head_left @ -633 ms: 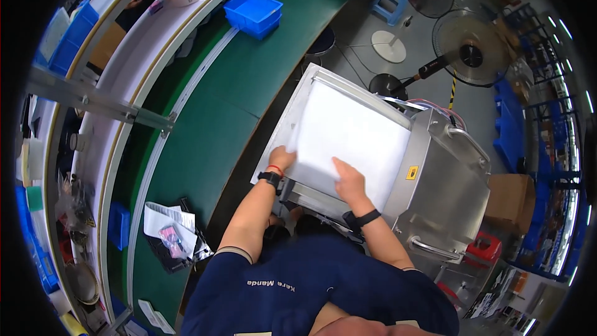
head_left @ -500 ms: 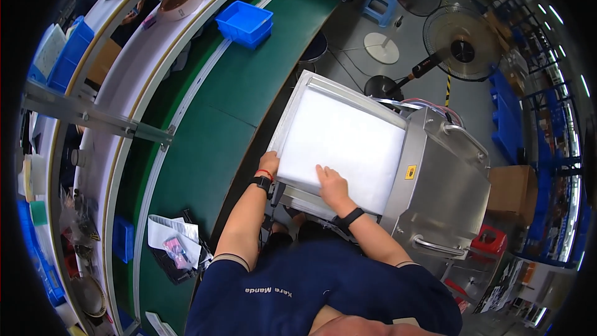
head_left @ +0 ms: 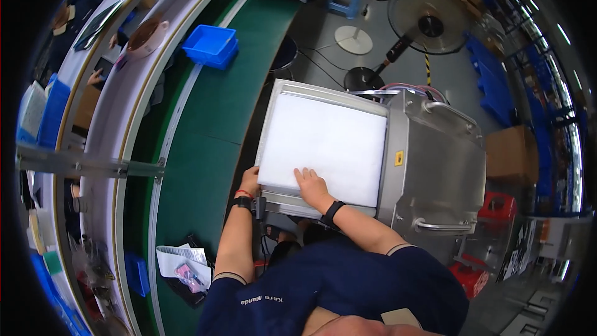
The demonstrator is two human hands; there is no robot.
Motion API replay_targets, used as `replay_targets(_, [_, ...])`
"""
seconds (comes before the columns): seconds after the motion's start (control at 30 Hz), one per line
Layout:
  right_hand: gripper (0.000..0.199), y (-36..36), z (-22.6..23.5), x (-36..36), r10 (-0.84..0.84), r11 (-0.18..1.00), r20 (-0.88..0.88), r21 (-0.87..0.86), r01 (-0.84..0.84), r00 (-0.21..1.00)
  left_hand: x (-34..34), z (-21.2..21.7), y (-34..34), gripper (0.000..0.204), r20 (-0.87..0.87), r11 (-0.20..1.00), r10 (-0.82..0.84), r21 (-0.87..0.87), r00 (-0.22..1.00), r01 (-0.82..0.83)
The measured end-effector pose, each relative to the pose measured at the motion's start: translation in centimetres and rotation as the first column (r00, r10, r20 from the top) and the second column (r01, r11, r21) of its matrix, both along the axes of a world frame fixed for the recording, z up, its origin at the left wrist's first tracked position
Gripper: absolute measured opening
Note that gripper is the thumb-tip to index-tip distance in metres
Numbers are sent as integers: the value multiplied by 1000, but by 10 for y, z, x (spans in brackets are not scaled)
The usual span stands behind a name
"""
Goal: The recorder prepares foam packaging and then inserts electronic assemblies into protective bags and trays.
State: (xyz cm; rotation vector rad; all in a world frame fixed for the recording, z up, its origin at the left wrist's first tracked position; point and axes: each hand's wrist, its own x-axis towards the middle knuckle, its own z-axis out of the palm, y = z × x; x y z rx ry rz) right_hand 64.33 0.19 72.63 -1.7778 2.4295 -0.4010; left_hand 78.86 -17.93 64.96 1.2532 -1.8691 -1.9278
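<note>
In front of me is a stainless-steel machine (head_left: 440,162) with a domed lid section on the right. To its left, a metal frame (head_left: 268,130) surrounds a flat white sheet or pad (head_left: 323,143). My left hand (head_left: 250,182) is closed at the frame's near left corner, its fingertips partly hidden by the edge. Near the front edge of the white surface lies my right hand (head_left: 313,188), palm down with fingers apart and nothing held. A black band is on each wrist.
A green workbench (head_left: 205,106) runs along the left, carrying stacked blue bins (head_left: 211,45) and papers with a pink packet (head_left: 186,267). Floor fans (head_left: 429,25) and a blue stool (head_left: 344,0) stand beyond the machine. A cardboard box (head_left: 511,155) and red stools (head_left: 497,205) are to the right.
The view has turned and shifted, so the machine and bench appear lower and further left. Both hands keep about the same places on the frame and the white surface.
</note>
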Motion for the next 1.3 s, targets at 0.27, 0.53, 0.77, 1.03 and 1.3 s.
replay_targets(0.27, [64, -10, 40, -11, 62, 935, 286, 318, -156, 956, -7, 46, 33, 60, 182, 541, 72, -833, 981, 115])
replay_targets(0.53, [111, -2, 18, -120, -323, 905, 74, 316, 285, 944, -18, 53, 69, 78, 540, 629, -64, -631, 839, 454])
replay_targets(0.77, [118, 6, 7, -126, -342, 862, 69, 419, 284, 937, -26, 69, 56, 80, 610, 695, -221, -449, 761, 562])
replay_targets(1.03, [58, -44, 16, -159, -348, 865, 56, 403, 298, 936, -29, 73, 56, 80, 692, 701, -208, -387, 691, 599])
replay_targets(1.3, [15, -81, -35, -197, -427, 869, -99, -319, 378, 899, -32, 78, 62, 80, 711, 715, -174, -384, 682, 584])
